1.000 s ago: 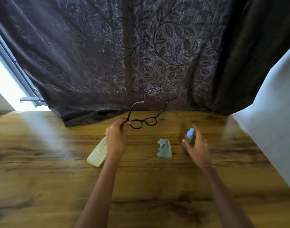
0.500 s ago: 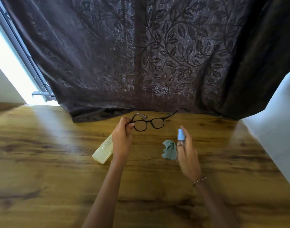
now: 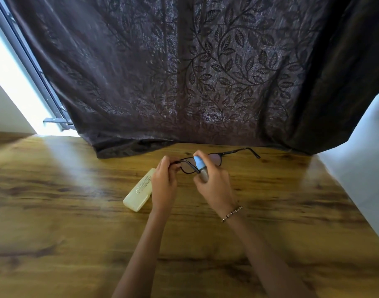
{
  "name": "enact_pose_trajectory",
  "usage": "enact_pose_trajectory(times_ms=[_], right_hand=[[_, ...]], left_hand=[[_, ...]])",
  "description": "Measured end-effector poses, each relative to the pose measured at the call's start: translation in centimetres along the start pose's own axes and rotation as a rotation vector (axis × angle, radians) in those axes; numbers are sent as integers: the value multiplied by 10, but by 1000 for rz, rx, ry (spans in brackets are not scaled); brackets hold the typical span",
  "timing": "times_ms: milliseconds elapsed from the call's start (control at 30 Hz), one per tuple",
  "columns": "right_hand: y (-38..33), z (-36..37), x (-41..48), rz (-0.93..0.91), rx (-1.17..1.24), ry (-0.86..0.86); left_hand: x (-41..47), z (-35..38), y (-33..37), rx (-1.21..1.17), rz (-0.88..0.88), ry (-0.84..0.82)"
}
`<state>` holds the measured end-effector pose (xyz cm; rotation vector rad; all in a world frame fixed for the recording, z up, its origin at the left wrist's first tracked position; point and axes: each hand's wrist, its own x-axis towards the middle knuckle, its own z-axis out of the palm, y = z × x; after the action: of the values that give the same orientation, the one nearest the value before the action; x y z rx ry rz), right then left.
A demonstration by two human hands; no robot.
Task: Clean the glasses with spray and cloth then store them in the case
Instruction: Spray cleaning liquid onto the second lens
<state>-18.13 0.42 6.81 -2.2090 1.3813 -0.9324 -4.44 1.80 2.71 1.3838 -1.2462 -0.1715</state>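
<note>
My left hand (image 3: 164, 179) pinches the left end of the dark-framed glasses (image 3: 231, 153), holding them above the wooden table (image 3: 55, 211) with one arm pointing right. My right hand (image 3: 214, 183) grips a small spray bottle (image 3: 200, 166) with a light blue top, held upright just in front of the left lens, index finger on the top. The pale yellow glasses case (image 3: 139, 194) lies closed on the table, left of my left hand. The cloth is hidden behind my hands.
A dark leaf-patterned curtain (image 3: 195, 72) hangs along the table's far edge and drapes onto it. A bright window (image 3: 12, 87) is at the far left, and a white wall (image 3: 367, 158) borders the table on the right.
My right hand has lifted the spray bottle off the table and brought it left, up to the glasses. The left hand kept the glasses raised and turned them more level.
</note>
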Motion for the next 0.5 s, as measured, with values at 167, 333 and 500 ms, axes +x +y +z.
enact_pose_trajectory(times_ms=[167,333,500], right_hand=[[-1,-2,-4,27,-64,44],[-3,-7,-8,-45,-147,46],[-5,-10,-7,-19,-183,26]], left_hand=[[0,0,2,-31,4,7],[0,0,5,-51,20,16],[1,-1,10,-63,23,17]])
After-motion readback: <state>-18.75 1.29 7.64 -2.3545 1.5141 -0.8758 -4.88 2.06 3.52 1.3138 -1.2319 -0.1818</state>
